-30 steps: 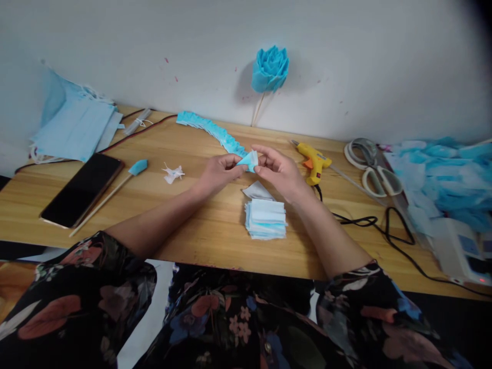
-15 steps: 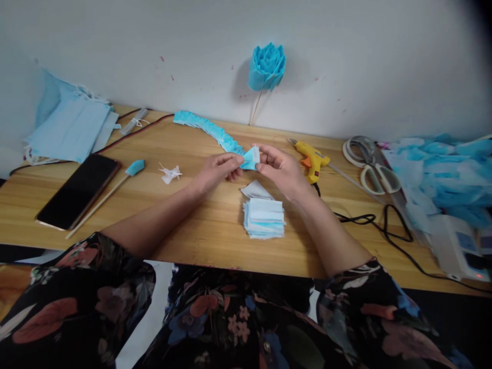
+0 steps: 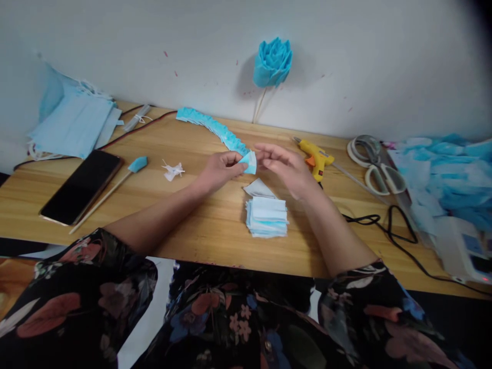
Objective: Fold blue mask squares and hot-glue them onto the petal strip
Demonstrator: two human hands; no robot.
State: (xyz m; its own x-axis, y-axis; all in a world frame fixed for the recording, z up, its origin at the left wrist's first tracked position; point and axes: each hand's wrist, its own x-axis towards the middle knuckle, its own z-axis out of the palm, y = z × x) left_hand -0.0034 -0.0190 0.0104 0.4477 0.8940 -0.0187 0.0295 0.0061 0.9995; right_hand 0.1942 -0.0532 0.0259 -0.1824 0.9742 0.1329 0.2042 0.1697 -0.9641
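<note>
Between thumb and fingers, my left hand (image 3: 223,170) pinches a small folded piece of blue mask fabric (image 3: 250,163). Just right of that piece is my right hand (image 3: 283,166), its fingers apart and nothing visible in them. Behind both hands a curved row of overlapping folded blue pieces (image 3: 209,123) runs back to the left. Nearer me lies a stack of cut fabric squares (image 3: 266,218), with one loose greyish-white piece (image 3: 260,188) at its far edge.
Left are a phone (image 3: 81,187), a stick with a blue bud (image 3: 100,201), a white scrap (image 3: 172,170) and face masks (image 3: 73,120). A blue fabric flower (image 3: 273,62) stands by the wall. Right are a yellow glue gun (image 3: 315,156), scissors (image 3: 380,178), a black cable (image 3: 394,238) and blue scraps (image 3: 446,174).
My right hand has let go of the folded piece and opened beside it. My left hand keeps its pinch on the piece. The whole view has shifted slightly.
</note>
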